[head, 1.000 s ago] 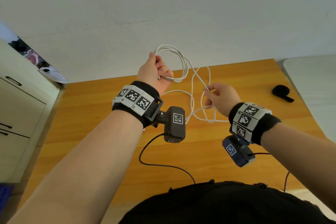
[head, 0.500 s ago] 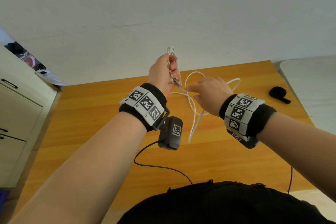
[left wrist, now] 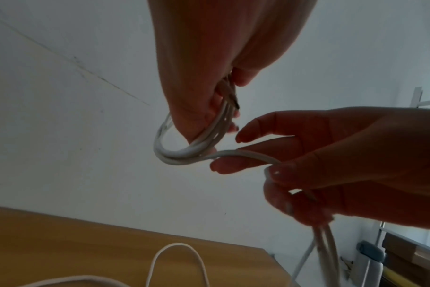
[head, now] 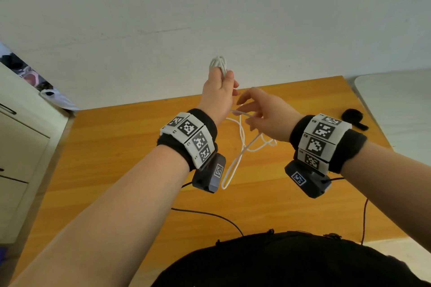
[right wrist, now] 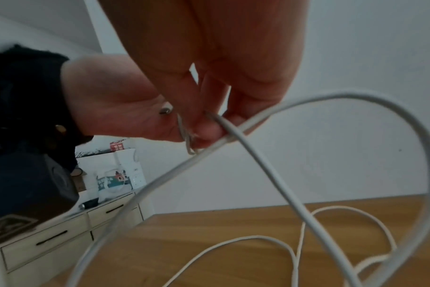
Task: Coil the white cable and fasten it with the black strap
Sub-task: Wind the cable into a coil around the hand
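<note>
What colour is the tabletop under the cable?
The wooden tabletop is orange-brown with visible grain, clearest in the head view.

— What is worn on each forearm?
— A black wristband (head: 205, 123) with white square-coded marker plates (head: 190, 134), a dark camera block (head: 210, 176) beneath, thin black lead (head: 210, 213) trailing. Black top (head: 279, 261).

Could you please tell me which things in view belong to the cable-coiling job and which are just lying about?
Part of the job:
- white cable, coils gripped in the left hand, a strand held by the right hand
- black strap, untouched on the wooden table

Just lying about:
- drawer cabinet
- white bag on the cabinet
</note>
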`<control>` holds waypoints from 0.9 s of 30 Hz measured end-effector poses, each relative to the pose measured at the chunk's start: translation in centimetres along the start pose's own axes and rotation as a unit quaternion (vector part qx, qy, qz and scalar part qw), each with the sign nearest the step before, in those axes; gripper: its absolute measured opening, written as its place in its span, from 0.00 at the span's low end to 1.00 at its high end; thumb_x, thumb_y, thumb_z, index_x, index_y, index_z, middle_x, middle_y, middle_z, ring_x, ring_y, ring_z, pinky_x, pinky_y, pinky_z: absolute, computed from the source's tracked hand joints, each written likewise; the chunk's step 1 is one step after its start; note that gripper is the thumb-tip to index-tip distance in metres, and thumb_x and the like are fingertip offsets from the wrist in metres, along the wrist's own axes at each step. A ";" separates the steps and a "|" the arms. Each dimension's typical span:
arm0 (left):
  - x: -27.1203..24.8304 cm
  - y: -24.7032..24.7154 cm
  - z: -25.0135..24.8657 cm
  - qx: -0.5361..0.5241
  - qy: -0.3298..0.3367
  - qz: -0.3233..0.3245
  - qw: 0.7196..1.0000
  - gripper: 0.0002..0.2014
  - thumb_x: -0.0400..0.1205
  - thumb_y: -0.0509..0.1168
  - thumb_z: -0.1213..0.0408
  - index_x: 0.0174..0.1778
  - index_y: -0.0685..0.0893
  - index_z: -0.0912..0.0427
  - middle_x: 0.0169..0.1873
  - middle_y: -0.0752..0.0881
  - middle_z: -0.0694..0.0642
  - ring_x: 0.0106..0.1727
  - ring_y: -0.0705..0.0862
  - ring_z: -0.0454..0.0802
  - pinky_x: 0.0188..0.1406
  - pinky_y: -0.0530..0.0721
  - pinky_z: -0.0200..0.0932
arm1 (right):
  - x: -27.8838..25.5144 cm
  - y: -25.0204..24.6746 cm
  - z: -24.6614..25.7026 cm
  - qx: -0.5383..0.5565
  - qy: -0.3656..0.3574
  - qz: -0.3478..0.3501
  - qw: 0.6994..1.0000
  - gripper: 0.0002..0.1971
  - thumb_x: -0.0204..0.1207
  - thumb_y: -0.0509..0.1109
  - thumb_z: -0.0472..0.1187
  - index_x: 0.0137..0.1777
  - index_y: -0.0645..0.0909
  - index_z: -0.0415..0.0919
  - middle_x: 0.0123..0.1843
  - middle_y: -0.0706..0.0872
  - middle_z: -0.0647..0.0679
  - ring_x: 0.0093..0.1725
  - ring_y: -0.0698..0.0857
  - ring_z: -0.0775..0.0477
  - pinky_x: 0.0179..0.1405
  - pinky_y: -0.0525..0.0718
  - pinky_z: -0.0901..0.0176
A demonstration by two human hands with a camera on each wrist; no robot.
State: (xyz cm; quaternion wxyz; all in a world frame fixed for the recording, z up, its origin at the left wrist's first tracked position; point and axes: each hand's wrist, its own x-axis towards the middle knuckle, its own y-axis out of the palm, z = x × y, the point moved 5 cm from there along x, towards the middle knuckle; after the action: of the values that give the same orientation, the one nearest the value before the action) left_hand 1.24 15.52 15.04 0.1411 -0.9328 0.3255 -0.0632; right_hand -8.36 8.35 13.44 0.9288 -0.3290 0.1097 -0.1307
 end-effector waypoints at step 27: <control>-1.0 -0.2 2.0 0.012 -0.112 0.091 0.990 0.14 0.88 0.48 0.56 0.49 0.72 0.61 0.42 0.82 0.58 0.18 0.67 0.44 0.25 0.76 0.40 | -1.1 -4.6 -3.6 0.068 0.085 -0.129 0.986 0.12 0.70 0.75 0.50 0.40 0.87 0.40 0.34 0.88 0.51 0.30 0.84 0.66 0.31 0.78 0.78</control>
State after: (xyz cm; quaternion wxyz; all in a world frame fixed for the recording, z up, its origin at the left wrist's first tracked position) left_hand 0.96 16.76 13.15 0.1930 -0.8988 0.3904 0.0504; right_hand -11.20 3.14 13.80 0.9116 -0.2639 0.1359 -0.2843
